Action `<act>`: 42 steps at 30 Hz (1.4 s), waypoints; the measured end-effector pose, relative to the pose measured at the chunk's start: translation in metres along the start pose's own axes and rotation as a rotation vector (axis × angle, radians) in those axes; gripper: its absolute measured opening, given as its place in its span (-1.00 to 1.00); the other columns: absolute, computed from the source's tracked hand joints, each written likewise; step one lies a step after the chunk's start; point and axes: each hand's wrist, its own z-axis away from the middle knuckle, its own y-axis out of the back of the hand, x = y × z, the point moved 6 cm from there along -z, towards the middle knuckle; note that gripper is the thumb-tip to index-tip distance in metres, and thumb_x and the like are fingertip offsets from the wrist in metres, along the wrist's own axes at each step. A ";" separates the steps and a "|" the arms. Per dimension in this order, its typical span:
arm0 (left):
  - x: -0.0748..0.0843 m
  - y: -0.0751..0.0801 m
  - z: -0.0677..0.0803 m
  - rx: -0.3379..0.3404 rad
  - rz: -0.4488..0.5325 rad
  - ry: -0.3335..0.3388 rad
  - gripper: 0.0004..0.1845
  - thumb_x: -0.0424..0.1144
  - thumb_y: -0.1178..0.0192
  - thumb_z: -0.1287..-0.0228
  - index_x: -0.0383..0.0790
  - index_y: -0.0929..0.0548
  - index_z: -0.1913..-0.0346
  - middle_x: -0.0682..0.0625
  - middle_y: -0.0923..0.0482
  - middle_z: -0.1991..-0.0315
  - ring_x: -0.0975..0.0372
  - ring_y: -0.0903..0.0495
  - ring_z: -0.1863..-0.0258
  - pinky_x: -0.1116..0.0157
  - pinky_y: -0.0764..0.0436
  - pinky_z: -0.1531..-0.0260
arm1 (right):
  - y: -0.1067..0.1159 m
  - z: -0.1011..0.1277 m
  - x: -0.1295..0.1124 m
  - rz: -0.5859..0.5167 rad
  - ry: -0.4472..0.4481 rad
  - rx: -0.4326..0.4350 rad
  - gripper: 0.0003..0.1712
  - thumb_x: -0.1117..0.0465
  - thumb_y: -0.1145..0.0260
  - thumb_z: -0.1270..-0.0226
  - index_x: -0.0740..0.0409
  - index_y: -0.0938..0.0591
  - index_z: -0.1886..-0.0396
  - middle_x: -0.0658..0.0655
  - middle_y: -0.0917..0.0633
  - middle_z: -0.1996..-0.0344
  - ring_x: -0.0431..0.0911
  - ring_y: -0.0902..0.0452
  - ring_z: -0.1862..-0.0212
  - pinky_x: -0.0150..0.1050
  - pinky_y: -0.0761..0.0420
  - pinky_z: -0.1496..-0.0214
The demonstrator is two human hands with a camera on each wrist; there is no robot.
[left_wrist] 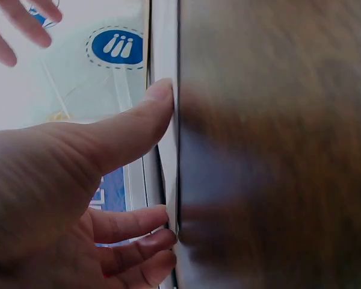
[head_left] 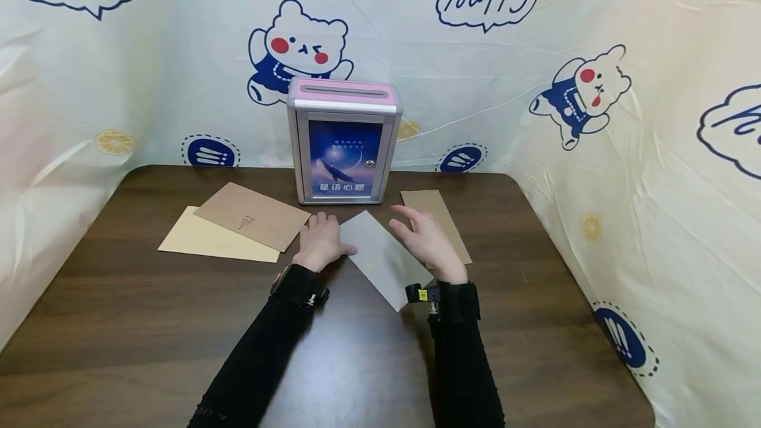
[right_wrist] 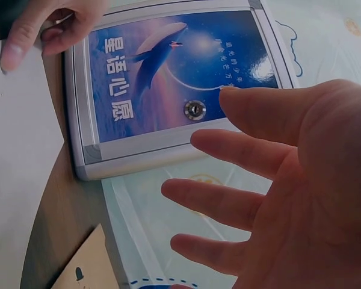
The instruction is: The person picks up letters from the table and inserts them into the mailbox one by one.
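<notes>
A white envelope [head_left: 380,256] lies at an angle on the table in front of a pink-topped, silver-framed box [head_left: 346,144]. My left hand [head_left: 321,241] rests at its left edge; the thumb [left_wrist: 153,108] touches the envelope while the other fingers bend toward the tabletop. My right hand [head_left: 431,243] hovers over the envelope's right side, holding nothing. Its fingers [right_wrist: 213,201] are spread and nearly straight in the right wrist view. Beneath and beyond that hand lies a tan envelope [head_left: 442,216], partly hidden.
Left of my left hand, a brown envelope [head_left: 252,216] overlaps a cream envelope [head_left: 208,240]. The box has a slot in its top and a lock [right_wrist: 195,109] on its blue front. A printed curtain [head_left: 380,38] surrounds the back and sides of the dark wooden table [head_left: 148,335].
</notes>
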 end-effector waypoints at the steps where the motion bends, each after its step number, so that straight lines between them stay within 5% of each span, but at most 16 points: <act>1: -0.002 0.000 0.000 -0.001 0.005 0.005 -0.16 0.16 -0.49 -0.07 -0.49 -0.48 -0.15 -0.36 -0.45 -0.09 -0.19 -0.40 -0.18 -0.16 -0.43 -0.17 | 0.000 0.000 0.000 0.005 0.001 -0.002 -0.45 -0.02 -0.10 -0.58 0.06 -0.44 -0.44 0.20 -0.45 -0.45 0.14 -0.26 -0.52 0.19 -0.29 -0.50; 10: -0.009 0.000 -0.001 -0.078 0.072 0.023 -0.25 0.09 -0.47 -0.13 -0.42 -0.44 -0.13 -0.36 -0.59 -0.06 -0.22 -0.56 -0.12 -0.12 -0.52 -0.10 | -0.005 -0.001 0.004 0.025 -0.010 -0.045 -0.43 -0.03 -0.10 -0.58 0.02 -0.40 -0.48 0.16 -0.43 -0.47 0.12 -0.28 -0.51 0.15 -0.37 -0.45; 17: -0.011 0.004 -0.002 -0.143 0.099 -0.080 -0.43 0.01 -0.41 -0.21 -0.39 -0.59 -0.08 -0.26 -0.65 0.01 -0.07 -0.63 0.01 -0.01 -0.58 -0.02 | -0.008 -0.001 0.007 0.043 -0.033 -0.084 -0.42 -0.04 -0.11 -0.58 0.00 -0.37 -0.50 0.14 -0.42 -0.48 0.08 -0.43 -0.38 0.08 -0.54 -0.25; 23: -0.017 0.015 -0.003 -0.163 0.282 -0.124 -0.68 -0.10 -0.37 -0.26 -0.30 -0.55 0.27 -0.07 -0.52 0.35 0.11 -0.45 0.31 0.22 -0.43 0.25 | -0.012 -0.006 0.012 0.079 -0.026 -0.109 -0.38 -0.03 -0.15 -0.55 0.04 -0.35 -0.51 0.14 -0.40 -0.49 0.10 -0.29 -0.51 0.11 -0.40 -0.44; 31: -0.026 0.036 0.001 -0.175 0.482 -0.142 -0.77 -0.21 -0.28 -0.36 -0.35 -0.60 0.13 -0.17 -0.67 0.21 0.09 -0.59 0.29 0.31 -0.51 0.28 | -0.019 -0.008 0.018 0.094 -0.037 -0.132 -0.29 0.01 -0.21 -0.51 0.14 -0.28 -0.54 0.18 -0.33 -0.53 0.12 -0.18 -0.57 0.10 -0.26 -0.55; 38: -0.023 0.054 0.007 -0.176 0.646 -0.175 -0.77 -0.36 -0.24 -0.40 -0.50 -0.57 0.04 -0.35 -0.69 0.09 -0.02 -0.74 0.29 0.00 -0.70 0.09 | -0.028 -0.010 0.023 0.100 -0.044 -0.153 -0.31 0.00 -0.22 -0.51 0.20 -0.34 -0.49 0.26 -0.51 -0.38 0.13 -0.48 -0.36 0.07 -0.51 -0.35; 42: -0.025 0.062 0.010 -0.155 0.676 -0.165 -0.74 -0.34 -0.23 -0.41 -0.48 -0.56 -0.02 -0.35 -0.71 0.07 -0.03 -0.74 0.27 0.19 -0.70 0.23 | -0.030 -0.011 0.019 0.121 -0.012 -0.149 -0.52 -0.02 -0.20 -0.52 0.21 -0.54 -0.22 0.22 -0.68 -0.06 0.03 -0.59 -0.04 -0.05 -0.60 -0.10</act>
